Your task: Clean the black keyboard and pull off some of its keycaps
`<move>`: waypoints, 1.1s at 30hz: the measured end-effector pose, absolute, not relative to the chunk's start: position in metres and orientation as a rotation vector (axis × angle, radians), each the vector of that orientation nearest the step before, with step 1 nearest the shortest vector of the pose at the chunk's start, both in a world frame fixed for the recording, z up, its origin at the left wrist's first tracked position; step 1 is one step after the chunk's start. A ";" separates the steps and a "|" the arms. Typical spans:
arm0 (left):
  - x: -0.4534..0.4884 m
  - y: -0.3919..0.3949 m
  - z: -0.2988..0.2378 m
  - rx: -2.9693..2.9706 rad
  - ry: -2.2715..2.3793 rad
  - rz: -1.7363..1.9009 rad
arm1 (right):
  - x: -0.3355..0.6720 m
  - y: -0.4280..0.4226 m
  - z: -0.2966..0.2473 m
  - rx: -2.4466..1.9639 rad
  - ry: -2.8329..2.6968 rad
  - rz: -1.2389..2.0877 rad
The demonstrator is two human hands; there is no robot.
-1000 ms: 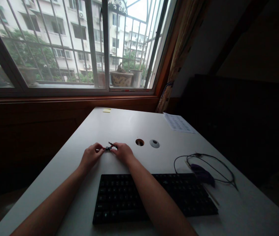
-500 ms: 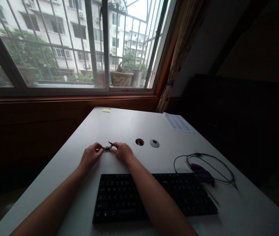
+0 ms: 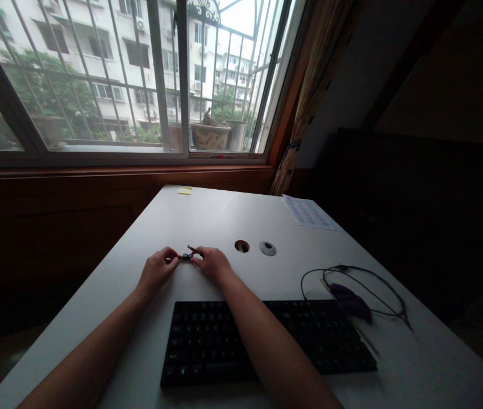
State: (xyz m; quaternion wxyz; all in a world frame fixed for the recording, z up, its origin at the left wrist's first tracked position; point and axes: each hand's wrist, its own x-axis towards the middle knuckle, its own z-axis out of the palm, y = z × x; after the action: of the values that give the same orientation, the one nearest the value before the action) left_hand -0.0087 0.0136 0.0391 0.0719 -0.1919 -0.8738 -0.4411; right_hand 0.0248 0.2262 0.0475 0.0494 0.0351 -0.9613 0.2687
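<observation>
Over the white desk my left hand (image 3: 160, 268) is closed in a pinch, its fingertips at the left end of a small dark blocky piece (image 3: 187, 257). What lies right between those fingertips is too small to make out. My right hand (image 3: 212, 263) comes in from the other side, fingers closed. A thin dark tool with a narrow tip (image 3: 193, 249) sticks out of it toward the upper left. The right fingertips also meet the right end of the blocky piece. Below the hands lies a black keyboard (image 3: 207, 341), partly covered by my right forearm.
A round cable hole (image 3: 242, 246) and its grey cover (image 3: 267, 249) sit right of my hands. A looped black cable (image 3: 378, 284) and a dark purple item (image 3: 350, 303) lie farther right. A printed sheet (image 3: 309, 212) and yellow sticky notes (image 3: 184, 191) rest near the far edge.
</observation>
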 end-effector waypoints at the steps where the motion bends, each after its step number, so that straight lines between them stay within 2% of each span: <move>1: -0.009 0.014 0.039 -0.576 -2.625 -1.326 | 0.025 0.226 0.047 0.105 -2.928 0.818; 23: -0.012 0.012 0.033 -0.565 -2.611 -1.311 | 0.025 0.230 0.050 0.102 -2.850 0.885; 33: -0.017 0.013 0.032 -0.542 -2.546 -1.210 | 0.034 0.246 0.100 0.130 -2.683 0.887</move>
State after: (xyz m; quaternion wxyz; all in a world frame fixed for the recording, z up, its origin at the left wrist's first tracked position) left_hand -0.0166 0.0126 0.0318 0.1349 -0.1869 -0.8788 -0.4177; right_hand 0.0341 0.2465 0.1004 0.1556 0.0452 -0.9369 0.3096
